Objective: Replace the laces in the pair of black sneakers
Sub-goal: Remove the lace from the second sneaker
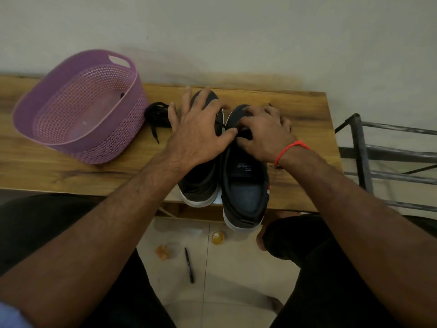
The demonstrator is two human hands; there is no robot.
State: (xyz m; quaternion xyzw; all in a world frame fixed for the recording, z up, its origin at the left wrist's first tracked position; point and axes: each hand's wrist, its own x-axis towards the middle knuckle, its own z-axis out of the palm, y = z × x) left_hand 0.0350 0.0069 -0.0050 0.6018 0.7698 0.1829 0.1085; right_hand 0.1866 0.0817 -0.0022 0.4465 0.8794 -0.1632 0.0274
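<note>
Two soft, light sneakers point(222, 162) mid-frame: left hand point(201, 131) spread flat, right hand point(264, 136) pinching limp lace point(243, 133); grip tips.

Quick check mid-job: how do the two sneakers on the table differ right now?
The left sneaker lies farther back under the spread left hand; the right sneaker overhangs the table edge. The right hand is curled over the right sneaker's lace area; the left sneaker is only covered by straight fingers. The right sneaker's insole shows; the left's is hidden. Both are black with white soles, toes toward the wall.
</note>
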